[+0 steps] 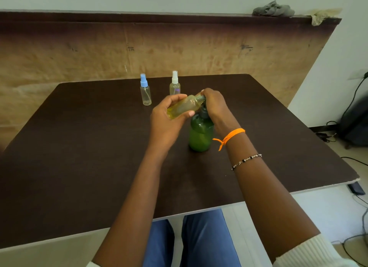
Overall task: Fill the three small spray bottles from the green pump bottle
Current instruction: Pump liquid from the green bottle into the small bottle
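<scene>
Gripped a tilted yellow-filled spray bottle (184, 106) in left hand (169, 119); closed right hand (214, 105) over its neck, above green pump bottle (200, 134) mid-table (79, 147)

Two spray bottles (146, 91) (174, 83) block the far edge – table (79, 147) sides open

Grey rag (273, 9) on the ledge (139, 17); cables (352, 99) by the wall.

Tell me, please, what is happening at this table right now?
A person is filling small spray bottles. The left hand holds a tilted small bottle of yellowish liquid by the green pump bottle, whose top the right hand covers. The blue-capped bottle and the white-capped bottle stand behind on the table.
</scene>
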`<move>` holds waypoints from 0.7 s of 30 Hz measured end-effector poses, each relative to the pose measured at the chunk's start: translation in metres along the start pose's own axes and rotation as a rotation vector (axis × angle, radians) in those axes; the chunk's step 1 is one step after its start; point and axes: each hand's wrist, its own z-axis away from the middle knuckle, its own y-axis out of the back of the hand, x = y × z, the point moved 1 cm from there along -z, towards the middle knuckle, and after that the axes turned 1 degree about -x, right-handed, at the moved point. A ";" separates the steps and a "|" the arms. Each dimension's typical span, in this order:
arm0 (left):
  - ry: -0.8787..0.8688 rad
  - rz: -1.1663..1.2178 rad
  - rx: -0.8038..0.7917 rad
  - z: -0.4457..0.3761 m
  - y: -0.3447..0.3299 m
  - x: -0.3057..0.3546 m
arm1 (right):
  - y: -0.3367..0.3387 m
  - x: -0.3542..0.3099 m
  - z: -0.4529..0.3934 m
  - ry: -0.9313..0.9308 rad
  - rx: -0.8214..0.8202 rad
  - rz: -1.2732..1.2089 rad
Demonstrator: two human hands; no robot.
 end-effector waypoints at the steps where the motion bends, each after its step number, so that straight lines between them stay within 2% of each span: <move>1: -0.002 0.003 -0.005 0.000 0.000 -0.001 | 0.000 0.002 0.000 0.019 0.010 -0.007; 6: 0.005 0.009 0.000 0.001 0.000 -0.004 | -0.003 0.003 0.001 0.013 0.004 0.000; 12: -0.008 0.010 0.001 -0.002 0.003 0.001 | 0.003 -0.005 0.003 -0.100 -0.081 0.088; 21: 0.004 -0.005 0.001 -0.001 -0.003 -0.003 | 0.000 0.002 -0.005 -0.009 0.038 0.037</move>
